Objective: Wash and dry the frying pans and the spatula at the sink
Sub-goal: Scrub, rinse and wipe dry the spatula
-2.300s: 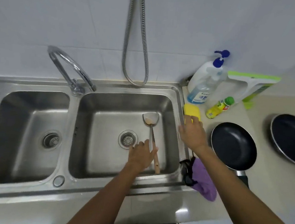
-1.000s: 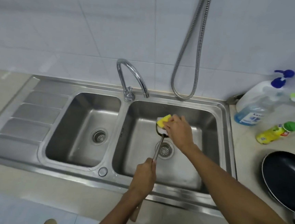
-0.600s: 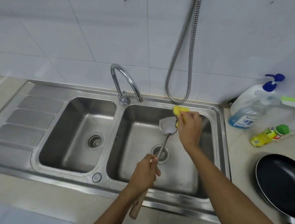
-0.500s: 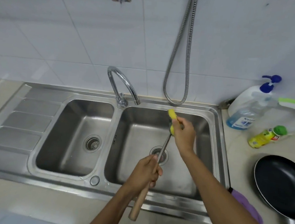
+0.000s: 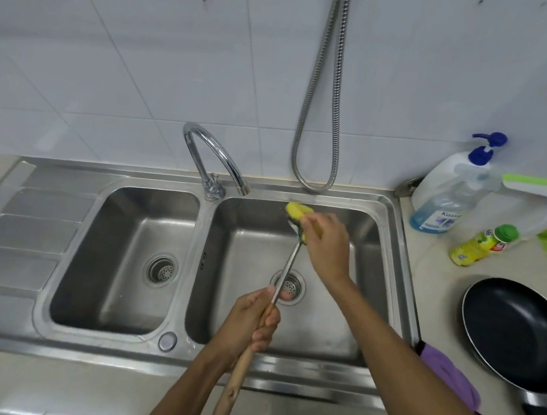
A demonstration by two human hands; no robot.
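Note:
Over the right basin (image 5: 368, 282) of the steel double sink, my left hand (image 5: 250, 324) grips the wooden handle of the spatula (image 5: 288, 263), whose metal shaft slopes up and away. My right hand (image 5: 326, 245) holds a yellow sponge (image 5: 296, 211) pressed around the spatula's blade, so the blade is mostly hidden. One black frying pan (image 5: 516, 331) lies on the counter at the right, its handle pointing toward me and cut off by the frame edge.
The curved tap (image 5: 213, 159) stands between the two basins, with no water seen running. A metal hose (image 5: 320, 112) hangs on the tiled wall. A pump soap bottle (image 5: 448, 193), a small yellow bottle (image 5: 480, 245) and a purple cloth (image 5: 449, 375) sit on the right counter.
I lifted the spatula out of the right basin with my left hand, took the sponge from the sink's edge with my right and have been rubbing it over the blade.

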